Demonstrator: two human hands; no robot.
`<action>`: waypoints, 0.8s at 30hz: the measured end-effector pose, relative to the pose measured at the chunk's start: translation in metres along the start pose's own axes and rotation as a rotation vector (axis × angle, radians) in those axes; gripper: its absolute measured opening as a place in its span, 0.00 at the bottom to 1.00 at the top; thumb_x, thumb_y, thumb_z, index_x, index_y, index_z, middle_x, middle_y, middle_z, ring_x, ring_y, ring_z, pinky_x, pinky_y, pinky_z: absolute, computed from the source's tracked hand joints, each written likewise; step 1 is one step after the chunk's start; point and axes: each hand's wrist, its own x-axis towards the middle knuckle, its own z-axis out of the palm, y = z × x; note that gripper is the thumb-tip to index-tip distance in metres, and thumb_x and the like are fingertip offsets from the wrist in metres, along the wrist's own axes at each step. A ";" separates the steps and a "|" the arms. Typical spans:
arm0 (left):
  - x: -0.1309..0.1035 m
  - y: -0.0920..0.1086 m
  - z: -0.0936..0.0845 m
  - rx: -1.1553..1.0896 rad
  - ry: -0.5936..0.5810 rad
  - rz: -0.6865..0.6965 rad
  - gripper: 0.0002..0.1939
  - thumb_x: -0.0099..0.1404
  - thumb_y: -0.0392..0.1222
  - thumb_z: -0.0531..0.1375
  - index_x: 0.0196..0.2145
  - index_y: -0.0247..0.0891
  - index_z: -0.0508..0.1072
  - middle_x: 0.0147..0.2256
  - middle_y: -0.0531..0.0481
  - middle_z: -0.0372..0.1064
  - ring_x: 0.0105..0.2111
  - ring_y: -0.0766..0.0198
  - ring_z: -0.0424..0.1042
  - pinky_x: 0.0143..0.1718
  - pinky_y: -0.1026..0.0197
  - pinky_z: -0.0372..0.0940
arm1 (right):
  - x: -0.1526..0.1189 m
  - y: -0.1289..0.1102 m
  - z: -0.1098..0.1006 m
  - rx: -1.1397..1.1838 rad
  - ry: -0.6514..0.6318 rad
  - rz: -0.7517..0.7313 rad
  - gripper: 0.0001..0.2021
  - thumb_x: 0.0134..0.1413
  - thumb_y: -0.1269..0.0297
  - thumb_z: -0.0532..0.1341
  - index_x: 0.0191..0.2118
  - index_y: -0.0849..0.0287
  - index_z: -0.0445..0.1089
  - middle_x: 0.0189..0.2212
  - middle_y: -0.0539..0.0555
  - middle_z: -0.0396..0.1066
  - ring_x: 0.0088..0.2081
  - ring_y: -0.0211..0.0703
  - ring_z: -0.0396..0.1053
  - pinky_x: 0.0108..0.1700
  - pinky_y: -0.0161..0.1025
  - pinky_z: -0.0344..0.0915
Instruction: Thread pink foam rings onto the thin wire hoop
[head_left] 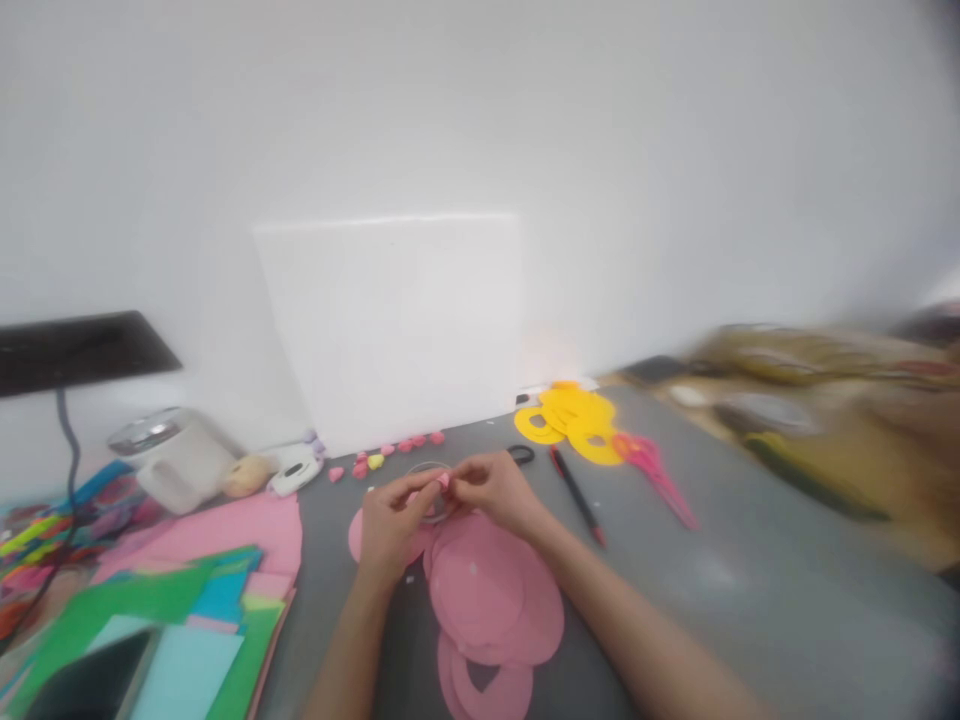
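Head: left hand [390,522], right hand [495,490] pinch piece [444,482]; mug [178,475] contents unclear.

Our left hand [396,520] and right hand [495,492] are bare, and our slender forearms [637,625] show uncovered as far as we see.

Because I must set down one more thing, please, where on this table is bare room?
Widest: the grey tabletop right of the pink scissors. Narrower: the strip between the left forearm and the stacked coloured paper. Crowded: the middle, with round pink paper pieces, and the left, around the white mug.
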 end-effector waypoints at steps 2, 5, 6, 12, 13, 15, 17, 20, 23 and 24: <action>0.000 0.000 0.000 -0.058 -0.008 -0.030 0.11 0.48 0.44 0.66 0.30 0.38 0.80 0.35 0.45 0.77 0.37 0.54 0.74 0.37 0.60 0.68 | 0.000 -0.001 0.000 0.019 -0.009 0.009 0.13 0.40 0.57 0.65 0.26 0.65 0.73 0.19 0.53 0.73 0.24 0.43 0.73 0.29 0.38 0.70; 0.000 0.000 -0.001 -0.144 -0.009 -0.069 0.12 0.47 0.44 0.67 0.30 0.36 0.80 0.35 0.43 0.77 0.38 0.54 0.74 0.39 0.59 0.67 | -0.001 -0.003 0.000 0.036 -0.013 0.028 0.14 0.39 0.56 0.66 0.26 0.65 0.73 0.19 0.53 0.74 0.24 0.42 0.73 0.30 0.38 0.71; 0.000 -0.001 -0.001 -0.159 -0.006 -0.078 0.12 0.47 0.44 0.67 0.30 0.36 0.80 0.35 0.43 0.77 0.38 0.54 0.74 0.39 0.59 0.67 | -0.002 -0.004 0.000 0.043 -0.013 0.036 0.14 0.39 0.56 0.66 0.26 0.64 0.73 0.19 0.53 0.74 0.24 0.42 0.73 0.30 0.38 0.71; 0.001 -0.003 -0.003 -0.169 -0.039 -0.096 0.13 0.48 0.45 0.67 0.31 0.35 0.79 0.36 0.41 0.77 0.38 0.53 0.73 0.40 0.57 0.66 | -0.004 -0.010 -0.001 0.089 -0.034 0.076 0.18 0.33 0.52 0.68 0.25 0.64 0.73 0.20 0.55 0.74 0.24 0.43 0.73 0.30 0.38 0.71; 0.001 -0.003 -0.003 -0.165 -0.042 -0.094 0.13 0.48 0.45 0.66 0.31 0.35 0.79 0.36 0.41 0.76 0.39 0.53 0.73 0.41 0.57 0.66 | -0.004 -0.011 -0.001 0.095 -0.038 0.080 0.19 0.33 0.51 0.68 0.25 0.64 0.73 0.20 0.55 0.74 0.24 0.42 0.73 0.30 0.38 0.71; 0.001 -0.002 -0.003 -0.167 -0.037 -0.095 0.13 0.48 0.45 0.66 0.31 0.35 0.79 0.37 0.42 0.76 0.39 0.53 0.73 0.41 0.57 0.66 | -0.004 -0.011 -0.002 0.111 -0.048 0.084 0.20 0.32 0.49 0.68 0.25 0.65 0.73 0.20 0.55 0.74 0.24 0.42 0.73 0.30 0.37 0.70; 0.001 -0.001 -0.003 -0.194 -0.031 -0.110 0.13 0.48 0.45 0.66 0.31 0.35 0.79 0.36 0.42 0.77 0.39 0.53 0.73 0.41 0.57 0.66 | -0.003 -0.009 -0.003 0.129 -0.061 0.085 0.21 0.32 0.49 0.68 0.25 0.65 0.72 0.21 0.55 0.74 0.24 0.41 0.73 0.30 0.37 0.70; 0.001 0.000 -0.002 -0.227 -0.025 -0.126 0.13 0.47 0.45 0.67 0.30 0.35 0.79 0.36 0.41 0.77 0.39 0.52 0.73 0.41 0.56 0.66 | -0.002 -0.006 -0.004 0.142 -0.069 0.086 0.20 0.33 0.50 0.68 0.26 0.65 0.72 0.21 0.55 0.74 0.23 0.41 0.73 0.29 0.36 0.70; 0.001 -0.002 -0.002 -0.190 -0.011 -0.132 0.14 0.47 0.45 0.67 0.31 0.34 0.79 0.36 0.41 0.76 0.39 0.52 0.73 0.42 0.56 0.65 | -0.001 -0.004 -0.003 0.129 -0.057 0.095 0.18 0.36 0.52 0.67 0.25 0.65 0.71 0.21 0.54 0.74 0.23 0.40 0.72 0.29 0.37 0.70; 0.001 -0.003 -0.002 -0.182 -0.004 -0.133 0.14 0.48 0.45 0.66 0.32 0.34 0.79 0.36 0.41 0.76 0.39 0.52 0.73 0.43 0.55 0.65 | -0.001 -0.004 -0.003 0.122 -0.051 0.102 0.18 0.37 0.52 0.67 0.25 0.65 0.71 0.21 0.54 0.73 0.22 0.40 0.72 0.29 0.37 0.70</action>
